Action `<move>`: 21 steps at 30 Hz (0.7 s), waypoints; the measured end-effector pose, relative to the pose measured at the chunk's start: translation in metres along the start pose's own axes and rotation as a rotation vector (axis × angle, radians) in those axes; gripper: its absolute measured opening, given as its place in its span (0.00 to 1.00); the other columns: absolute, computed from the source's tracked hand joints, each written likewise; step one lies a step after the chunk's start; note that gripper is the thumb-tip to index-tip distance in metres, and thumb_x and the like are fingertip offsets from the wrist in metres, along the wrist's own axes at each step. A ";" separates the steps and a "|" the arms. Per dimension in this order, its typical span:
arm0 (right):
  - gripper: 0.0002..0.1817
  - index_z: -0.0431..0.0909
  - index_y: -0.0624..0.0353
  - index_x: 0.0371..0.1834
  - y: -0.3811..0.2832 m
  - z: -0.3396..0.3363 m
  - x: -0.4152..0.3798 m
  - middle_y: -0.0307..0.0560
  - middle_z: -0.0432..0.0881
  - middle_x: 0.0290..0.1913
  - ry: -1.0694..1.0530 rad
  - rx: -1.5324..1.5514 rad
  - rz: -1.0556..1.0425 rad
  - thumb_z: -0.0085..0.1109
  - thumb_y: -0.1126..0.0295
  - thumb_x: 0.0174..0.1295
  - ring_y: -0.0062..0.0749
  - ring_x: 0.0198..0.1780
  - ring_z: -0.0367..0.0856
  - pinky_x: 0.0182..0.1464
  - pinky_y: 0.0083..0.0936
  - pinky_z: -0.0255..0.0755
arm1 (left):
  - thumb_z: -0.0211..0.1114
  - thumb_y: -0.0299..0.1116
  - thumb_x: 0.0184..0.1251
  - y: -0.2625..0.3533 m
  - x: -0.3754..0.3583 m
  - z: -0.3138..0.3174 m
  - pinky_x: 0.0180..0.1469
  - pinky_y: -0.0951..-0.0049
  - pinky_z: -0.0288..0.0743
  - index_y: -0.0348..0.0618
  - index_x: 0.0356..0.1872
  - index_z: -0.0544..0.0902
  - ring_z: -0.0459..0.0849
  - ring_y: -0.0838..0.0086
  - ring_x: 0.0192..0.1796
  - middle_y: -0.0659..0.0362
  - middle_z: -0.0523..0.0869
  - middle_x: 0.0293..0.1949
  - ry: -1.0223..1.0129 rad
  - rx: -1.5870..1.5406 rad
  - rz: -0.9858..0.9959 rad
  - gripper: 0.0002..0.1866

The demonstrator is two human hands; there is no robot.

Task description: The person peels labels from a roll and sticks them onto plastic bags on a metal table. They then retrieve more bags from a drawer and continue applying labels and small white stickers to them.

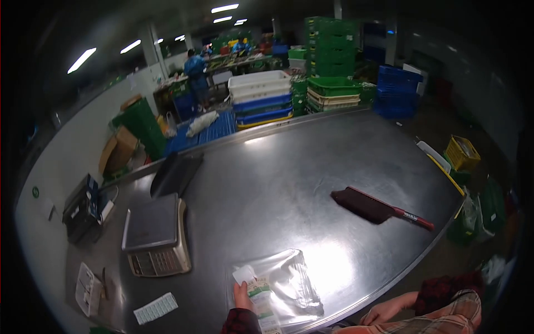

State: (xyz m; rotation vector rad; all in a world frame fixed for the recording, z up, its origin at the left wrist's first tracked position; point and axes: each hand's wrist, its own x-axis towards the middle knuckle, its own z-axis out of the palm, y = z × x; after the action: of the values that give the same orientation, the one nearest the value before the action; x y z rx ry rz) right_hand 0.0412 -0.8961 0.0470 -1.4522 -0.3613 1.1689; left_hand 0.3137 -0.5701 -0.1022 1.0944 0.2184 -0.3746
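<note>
At the near edge of the metal table, my left hand (243, 297) is closed on a small white piece of paper (245, 274). Beside its fingers runs a green and white printed strip (258, 289), over clear plastic bags (300, 284) lying flat on the table. The strip's lower end leaves the bottom of the view. To the right, my right hand (384, 312) is low by the table edge, near my plaid clothing, its fingers curled together. Whatever its fingers may hold is hidden.
A weighing scale (153, 234) stands at left, with a label sheet (156, 308) and a white tray (88, 289) nearer. A red-handled brush (378, 207) lies at right on the metal table (256, 183). Stacked crates (260, 92) and a person in blue (196, 72) are beyond.
</note>
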 end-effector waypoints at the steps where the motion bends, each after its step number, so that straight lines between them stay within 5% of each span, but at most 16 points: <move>1: 0.18 0.78 0.68 0.42 0.004 -0.002 0.002 0.51 0.78 0.47 0.170 0.198 -0.008 0.48 0.60 0.67 0.35 0.52 0.74 0.54 0.28 0.67 | 0.47 0.30 0.68 0.002 0.002 -0.001 0.44 0.65 0.78 0.38 0.48 0.71 0.82 0.64 0.43 0.52 0.80 0.42 0.012 0.055 0.017 0.12; 2: 0.16 0.80 0.66 0.34 0.009 -0.001 0.002 0.48 0.82 0.39 0.328 0.406 -0.010 0.50 0.63 0.65 0.30 0.44 0.78 0.49 0.25 0.71 | 0.47 0.30 0.68 0.002 0.002 -0.006 0.44 0.64 0.78 0.38 0.49 0.71 0.82 0.64 0.43 0.52 0.81 0.42 -0.007 0.016 0.016 0.12; 3: 0.15 0.78 0.61 0.24 -0.026 -0.006 0.010 0.40 0.82 0.30 0.579 0.338 0.313 0.52 0.63 0.64 0.25 0.30 0.78 0.38 0.22 0.73 | 0.47 0.30 0.68 0.017 -0.011 0.007 0.44 0.64 0.78 0.38 0.49 0.71 0.82 0.64 0.42 0.52 0.81 0.41 -0.014 -0.029 0.007 0.12; 6: 0.12 0.76 0.58 0.35 0.003 -0.016 0.055 0.50 0.77 0.24 0.888 -0.599 0.094 0.52 0.60 0.63 0.25 0.25 0.76 0.32 0.28 0.71 | 0.46 0.31 0.69 0.052 -0.062 0.021 0.42 0.64 0.79 0.38 0.48 0.70 0.83 0.64 0.38 0.51 0.81 0.40 -0.034 -0.037 0.073 0.12; 10: 0.12 0.76 0.63 0.39 -0.038 -0.018 0.104 0.42 0.78 0.27 0.614 0.303 -0.049 0.52 0.64 0.66 0.21 0.27 0.75 0.33 0.21 0.71 | 0.43 0.35 0.73 0.073 -0.136 -0.027 0.42 0.64 0.78 0.38 0.46 0.71 0.82 0.66 0.38 0.52 0.81 0.36 0.072 0.059 0.047 0.12; 12: 0.13 0.73 0.65 0.45 -0.074 -0.016 0.106 0.38 0.78 0.28 0.541 0.153 -0.097 0.53 0.65 0.67 0.19 0.29 0.75 0.37 0.18 0.70 | 0.45 0.34 0.71 0.071 -0.157 -0.059 0.43 0.65 0.77 0.39 0.44 0.73 0.82 0.66 0.38 0.53 0.81 0.35 0.122 0.010 0.080 0.11; 13: 0.12 0.76 0.66 0.39 -0.064 -0.012 0.117 0.40 0.78 0.26 0.594 0.181 -0.139 0.54 0.65 0.66 0.21 0.29 0.76 0.37 0.19 0.70 | 0.47 0.33 0.69 0.061 -0.181 -0.079 0.44 0.66 0.76 0.40 0.42 0.74 0.81 0.66 0.38 0.54 0.81 0.36 0.186 -0.006 0.087 0.10; 14: 0.10 0.78 0.66 0.28 -0.087 -0.008 0.120 0.42 0.78 0.22 0.562 -0.024 -0.054 0.57 0.68 0.62 0.22 0.29 0.77 0.36 0.21 0.70 | 0.49 0.32 0.67 0.068 -0.205 -0.081 0.43 0.67 0.74 0.39 0.39 0.77 0.81 0.67 0.39 0.53 0.81 0.35 0.202 0.798 0.155 0.10; 15: 0.10 0.78 0.64 0.21 -0.076 -0.006 0.135 0.43 0.78 0.20 0.556 -0.058 -0.061 0.61 0.70 0.55 0.23 0.28 0.77 0.34 0.23 0.71 | 0.51 0.32 0.65 0.041 -0.225 -0.091 0.43 0.68 0.73 0.39 0.37 0.78 0.81 0.67 0.39 0.54 0.82 0.35 0.357 0.598 0.241 0.10; 16: 0.08 0.80 0.63 0.25 -0.064 -0.007 0.150 0.44 0.81 0.22 0.547 -0.344 -0.019 0.64 0.69 0.50 0.24 0.29 0.78 0.34 0.23 0.71 | 0.54 0.33 0.67 0.015 -0.229 -0.102 0.41 0.71 0.74 0.40 0.38 0.78 0.80 0.73 0.38 0.57 0.82 0.34 0.326 0.198 0.289 0.08; 17: 0.12 0.80 0.62 0.31 -0.045 -0.009 0.173 0.48 0.82 0.30 0.453 -0.229 0.050 0.66 0.68 0.45 0.32 0.33 0.80 0.40 0.29 0.73 | 0.56 0.33 0.68 -0.011 -0.231 -0.111 0.40 0.75 0.74 0.41 0.39 0.77 0.80 0.79 0.37 0.60 0.82 0.33 0.291 -0.202 0.339 0.07; 18: 0.10 0.75 0.65 0.25 -0.052 0.002 0.203 0.47 0.79 0.25 0.431 -0.333 0.051 0.64 0.72 0.40 0.31 0.31 0.78 0.36 0.28 0.71 | 0.58 0.33 0.68 -0.006 -0.244 -0.102 0.39 0.76 0.75 0.41 0.40 0.77 0.81 0.77 0.37 0.61 0.82 0.34 0.438 -0.154 0.338 0.07; 19: 0.10 0.77 0.60 0.29 -0.077 0.022 0.213 0.49 0.80 0.26 0.259 -0.702 -0.042 0.56 0.65 0.62 0.30 0.30 0.75 0.38 0.30 0.70 | 0.56 0.37 0.70 0.001 -0.264 -0.091 0.39 0.77 0.75 0.40 0.42 0.75 0.82 0.76 0.37 0.60 0.82 0.35 0.565 -0.215 0.357 0.10; 21: 0.10 0.76 0.61 0.27 -0.080 0.052 0.240 0.50 0.77 0.22 0.127 -0.789 -0.331 0.55 0.66 0.62 0.31 0.29 0.74 0.36 0.31 0.69 | 0.54 0.41 0.70 0.000 -0.305 -0.092 0.42 0.75 0.77 0.39 0.46 0.72 0.83 0.74 0.38 0.55 0.83 0.38 0.633 -0.286 0.473 0.15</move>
State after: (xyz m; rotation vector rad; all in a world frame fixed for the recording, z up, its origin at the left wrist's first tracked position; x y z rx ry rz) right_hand 0.1390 -0.6582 0.0202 -2.0251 -1.0096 0.6730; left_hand 0.0349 -0.4302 -0.0351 0.9172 0.5406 0.4286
